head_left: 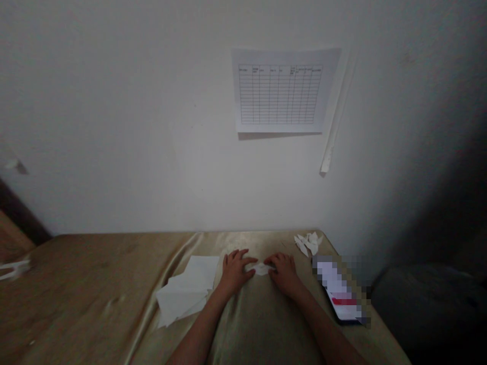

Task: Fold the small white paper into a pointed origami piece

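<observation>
Small folded paper (262,268) pinned between two hands on a cloth-covered table (114,274).

Its long axis runs left-right; left hand (235,271) and right hand (283,271) press its ends with flattened fingers, equally near. Paper stack (186,294) lies left, phone (340,294) right.

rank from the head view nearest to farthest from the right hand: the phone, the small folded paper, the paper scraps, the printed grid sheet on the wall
1. small folded paper, touching the right hand on its left side
2. phone, to its right on the table
3. paper scraps, beyond it near the wall
4. grid sheet, up on the wall

Phone and scraps are close to call.
</observation>
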